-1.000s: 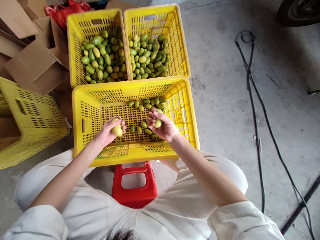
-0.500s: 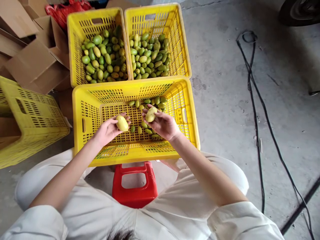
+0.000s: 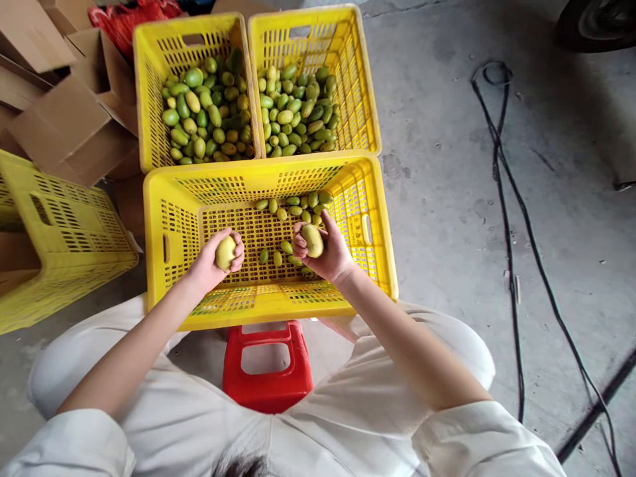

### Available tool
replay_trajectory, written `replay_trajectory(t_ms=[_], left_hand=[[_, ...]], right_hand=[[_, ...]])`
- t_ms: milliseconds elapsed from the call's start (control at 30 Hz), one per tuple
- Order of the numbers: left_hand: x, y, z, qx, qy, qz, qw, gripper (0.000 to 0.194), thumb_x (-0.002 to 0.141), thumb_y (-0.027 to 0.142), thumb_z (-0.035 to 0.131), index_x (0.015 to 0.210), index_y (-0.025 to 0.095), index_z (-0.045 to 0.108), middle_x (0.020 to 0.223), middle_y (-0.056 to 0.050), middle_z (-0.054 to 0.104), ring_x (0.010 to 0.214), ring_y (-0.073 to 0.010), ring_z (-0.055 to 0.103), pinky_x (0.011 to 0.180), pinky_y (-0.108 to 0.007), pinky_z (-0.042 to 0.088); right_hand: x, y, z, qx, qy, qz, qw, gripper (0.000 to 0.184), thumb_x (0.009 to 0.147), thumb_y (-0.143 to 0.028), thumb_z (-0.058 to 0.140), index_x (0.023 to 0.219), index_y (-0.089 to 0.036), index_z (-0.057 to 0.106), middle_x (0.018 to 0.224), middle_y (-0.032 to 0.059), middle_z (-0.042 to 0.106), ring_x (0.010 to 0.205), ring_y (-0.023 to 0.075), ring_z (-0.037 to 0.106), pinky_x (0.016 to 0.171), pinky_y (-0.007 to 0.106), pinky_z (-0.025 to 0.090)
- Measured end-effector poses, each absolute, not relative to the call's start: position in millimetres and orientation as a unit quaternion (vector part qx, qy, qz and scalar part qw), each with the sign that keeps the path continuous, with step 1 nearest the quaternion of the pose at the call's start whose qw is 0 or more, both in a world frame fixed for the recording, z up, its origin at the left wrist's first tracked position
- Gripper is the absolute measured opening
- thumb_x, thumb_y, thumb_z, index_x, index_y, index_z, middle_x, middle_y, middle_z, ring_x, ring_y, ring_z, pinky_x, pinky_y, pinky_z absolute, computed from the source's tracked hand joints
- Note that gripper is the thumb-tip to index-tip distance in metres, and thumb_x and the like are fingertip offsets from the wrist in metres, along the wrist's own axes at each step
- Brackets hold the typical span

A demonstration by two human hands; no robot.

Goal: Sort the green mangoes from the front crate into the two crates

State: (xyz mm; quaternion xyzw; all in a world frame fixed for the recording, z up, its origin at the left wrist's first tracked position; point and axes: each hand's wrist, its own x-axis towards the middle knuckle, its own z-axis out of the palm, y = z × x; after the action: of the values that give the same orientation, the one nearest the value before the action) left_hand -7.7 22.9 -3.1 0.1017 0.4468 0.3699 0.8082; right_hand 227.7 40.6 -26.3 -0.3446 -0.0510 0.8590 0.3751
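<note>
My left hand (image 3: 214, 263) is closed round a yellow-green fruit (image 3: 225, 252) over the left half of the near yellow crate (image 3: 268, 306). My right hand (image 3: 328, 255) grips a second yellow-green fruit (image 3: 313, 240) over the crate's right half. Several small green and yellow fruits (image 3: 296, 205) lie on the crate's slotted floor, mostly at the far right and between my hands.
Two yellow crates (image 3: 149, 119) (image 3: 365, 99) behind it hold piles of green fruit. An upturned yellow crate (image 3: 54, 238) and cardboard boxes (image 3: 64, 126) are at the left. A red stool (image 3: 268, 368) stands between my knees. Black cables (image 3: 507, 218) run over the concrete floor at the right.
Both hands have turned the fruits in their fingers and drawn them back a little, the left hand curling round its fruit and the right lowering its own.
</note>
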Motion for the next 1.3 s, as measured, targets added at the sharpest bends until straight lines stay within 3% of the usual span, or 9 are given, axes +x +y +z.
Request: replay_trajectory(t_ms=[133, 267, 533, 633, 733, 867, 1033, 1200, 1300], left_hand=[[-9, 25, -1, 0.074, 0.459, 0.391, 0.794, 0.023, 0.073, 0.026, 0.06, 0.092, 0.013, 0.062, 0.082, -0.008, 0.066, 0.073, -0.0203, 0.066, 0.063, -0.032, 0.056], [-10, 21, -7, 0.12, 0.447, 0.37, 0.806, 0.03, 0.068, 0.014, 0.064, 0.098, 0.015, 0.062, 0.09, -0.008, 0.068, 0.081, -0.0214, 0.068, 0.072, -0.033, 0.058], [-2, 12, -3, 0.239, 0.432, 0.204, 0.845, 0.037, 0.07, 0.037, 0.08, 0.085, 0.017, 0.053, 0.077, -0.003, 0.063, 0.055, -0.0153, 0.064, 0.041, -0.022, 0.047], [-1, 14, -3, 0.225, 0.436, 0.229, 0.841, 0.034, 0.074, 0.041, 0.076, 0.082, 0.018, 0.051, 0.074, 0.0, 0.059, 0.051, -0.012, 0.059, 0.038, -0.02, 0.043], [-4, 17, -5, 0.206, 0.441, 0.262, 0.833, 0.026, 0.076, 0.035, 0.072, 0.085, 0.017, 0.055, 0.078, -0.002, 0.06, 0.057, -0.014, 0.062, 0.042, -0.022, 0.047], [-10, 20, -10, 0.166, 0.446, 0.324, 0.818, 0.029, 0.068, 0.017, 0.068, 0.097, 0.016, 0.061, 0.099, -0.009, 0.066, 0.084, -0.0222, 0.068, 0.064, -0.032, 0.058], [-12, 21, -14, 0.154, 0.467, 0.348, 0.798, 0.033, 0.068, 0.01, 0.071, 0.098, 0.017, 0.059, 0.098, -0.008, 0.069, 0.088, -0.0212, 0.069, 0.075, -0.034, 0.057], [-9, 21, -12, 0.144, 0.464, 0.351, 0.801, 0.034, 0.065, 0.019, 0.082, 0.085, 0.017, 0.054, 0.079, -0.002, 0.065, 0.066, -0.0138, 0.064, 0.057, -0.024, 0.053], [-9, 27, -8, 0.109, 0.473, 0.382, 0.786, 0.028, 0.072, 0.027, 0.077, 0.08, 0.017, 0.052, 0.073, -0.001, 0.061, 0.059, -0.0105, 0.059, 0.05, -0.02, 0.048]], right_hand=[[225, 39, -13, -0.322, -0.062, 0.859, 0.393, 0.028, 0.076, -0.028, 0.06, 0.102, -0.018, 0.063, 0.088, 0.0029, 0.065, 0.074, 0.0151, 0.06, 0.063, 0.027, 0.054], [220, 35, -13, -0.331, -0.112, 0.847, 0.399, 0.041, 0.065, -0.009, 0.06, 0.105, -0.019, 0.062, 0.089, -0.0009, 0.062, 0.067, 0.0092, 0.056, 0.059, 0.02, 0.051], [224, 39, -20, -0.323, -0.109, 0.867, 0.364, 0.022, 0.088, -0.041, 0.057, 0.094, -0.02, 0.059, 0.069, -0.0053, 0.056, 0.036, 0.0019, 0.023, 0.031, 0.016, 0.02], [226, 40, -16, -0.337, -0.118, 0.855, 0.376, 0.026, 0.088, -0.045, 0.054, 0.1, -0.022, 0.059, 0.075, -0.0033, 0.059, 0.039, 0.0044, 0.032, 0.033, 0.017, 0.026], [226, 39, -13, -0.352, -0.129, 0.838, 0.396, 0.027, 0.076, -0.028, 0.065, 0.102, -0.025, 0.057, 0.087, -0.0025, 0.061, 0.054, 0.0077, 0.051, 0.041, 0.018, 0.038], [226, 36, -15, -0.37, -0.164, 0.827, 0.39, 0.045, 0.063, -0.009, 0.07, 0.103, -0.025, 0.056, 0.085, -0.0049, 0.061, 0.054, 0.0054, 0.05, 0.043, 0.015, 0.038], [227, 38, -22, -0.366, -0.161, 0.845, 0.354, 0.024, 0.08, -0.035, 0.063, 0.097, -0.02, 0.057, 0.085, 0.0001, 0.065, 0.047, 0.0066, 0.048, 0.039, 0.018, 0.036], [229, 42, -25, -0.343, -0.131, 0.874, 0.319, 0.027, 0.089, -0.045, 0.049, 0.087, -0.019, 0.055, 0.061, -0.0009, 0.056, 0.041, 0.0071, 0.037, 0.035, 0.016, 0.027], [229, 43, -24, -0.35, -0.136, 0.864, 0.336, 0.024, 0.089, -0.042, 0.052, 0.095, -0.02, 0.058, 0.07, 0.0003, 0.061, 0.044, 0.0071, 0.04, 0.036, 0.016, 0.03]])
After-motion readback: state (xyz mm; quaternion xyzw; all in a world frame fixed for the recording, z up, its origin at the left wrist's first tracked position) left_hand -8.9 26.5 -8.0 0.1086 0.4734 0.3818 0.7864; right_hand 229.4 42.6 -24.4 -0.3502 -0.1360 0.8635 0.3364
